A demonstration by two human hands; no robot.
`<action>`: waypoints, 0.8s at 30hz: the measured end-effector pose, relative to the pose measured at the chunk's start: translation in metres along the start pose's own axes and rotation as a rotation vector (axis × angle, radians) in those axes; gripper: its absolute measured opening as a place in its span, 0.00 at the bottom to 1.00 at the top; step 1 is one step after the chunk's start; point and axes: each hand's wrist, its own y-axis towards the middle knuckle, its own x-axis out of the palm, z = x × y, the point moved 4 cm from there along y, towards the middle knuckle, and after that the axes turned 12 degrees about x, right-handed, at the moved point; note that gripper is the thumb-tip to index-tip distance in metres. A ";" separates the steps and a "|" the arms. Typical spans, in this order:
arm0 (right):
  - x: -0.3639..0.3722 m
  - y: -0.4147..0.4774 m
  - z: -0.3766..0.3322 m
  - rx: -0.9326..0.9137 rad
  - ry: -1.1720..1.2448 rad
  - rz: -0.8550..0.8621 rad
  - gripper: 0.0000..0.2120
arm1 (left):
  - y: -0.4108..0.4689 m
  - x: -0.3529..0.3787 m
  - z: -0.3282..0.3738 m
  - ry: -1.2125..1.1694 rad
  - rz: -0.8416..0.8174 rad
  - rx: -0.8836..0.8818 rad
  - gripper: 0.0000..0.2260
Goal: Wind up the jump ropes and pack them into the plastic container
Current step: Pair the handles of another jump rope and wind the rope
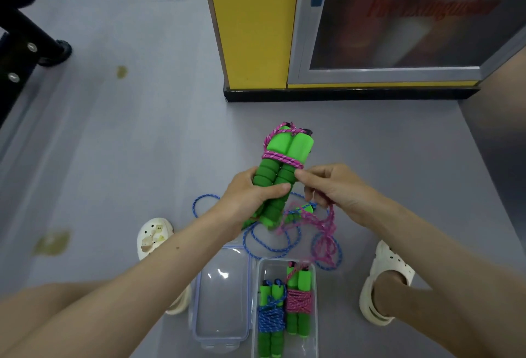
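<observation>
I see the left hand (253, 192) clenched around the foam grips of the paired green handles (284, 155), which it holds tilted above the floor. The right hand (333, 190) sits just beside the handles on their right and pinches the pink rope (280, 156). The rope circles the handles just above both hands, and its slack hangs below the right hand. Well below the hands, the plastic container (309, 347) holds a blue-wound bundle (271, 319) and a pink-wound bundle (299, 302). Its lid (222, 295) lies just beside it on the left.
</observation>
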 end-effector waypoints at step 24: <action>0.003 -0.003 0.003 0.113 0.046 -0.222 0.12 | -0.007 -0.009 0.023 0.799 0.149 0.415 0.12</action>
